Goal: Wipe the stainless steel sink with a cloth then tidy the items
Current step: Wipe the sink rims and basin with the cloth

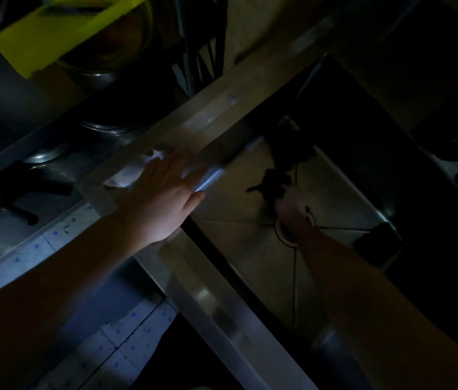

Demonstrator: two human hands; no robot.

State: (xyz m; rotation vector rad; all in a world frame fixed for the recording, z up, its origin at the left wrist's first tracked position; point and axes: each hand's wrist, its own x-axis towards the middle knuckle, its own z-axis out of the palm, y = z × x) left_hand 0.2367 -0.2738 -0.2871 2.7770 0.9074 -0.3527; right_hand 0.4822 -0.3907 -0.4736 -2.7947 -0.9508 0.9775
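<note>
Where both forearms reach in from the near side, pale tiles (126,342) with blue specks lie below the steel sink (213,305), whose near rim runs slantwise through the dim view. On the sink's left corner the left hand (163,192) lies flat, its fingers straight and close together, pressing a crumpled white cloth (135,170) onto the rim; the thumb hangs over the inner edge. Down in the basin the right hand (289,204) is blurred and dark. It meets a ragged black clump (275,178), but I cannot tell whether its fingers close round it. The drain (285,235) shows partly under that wrist. A flat dark object (377,240) sits by the basin's right wall. Beyond the far rim stand metal bowls (104,126) and a yellow board (53,32).
</note>
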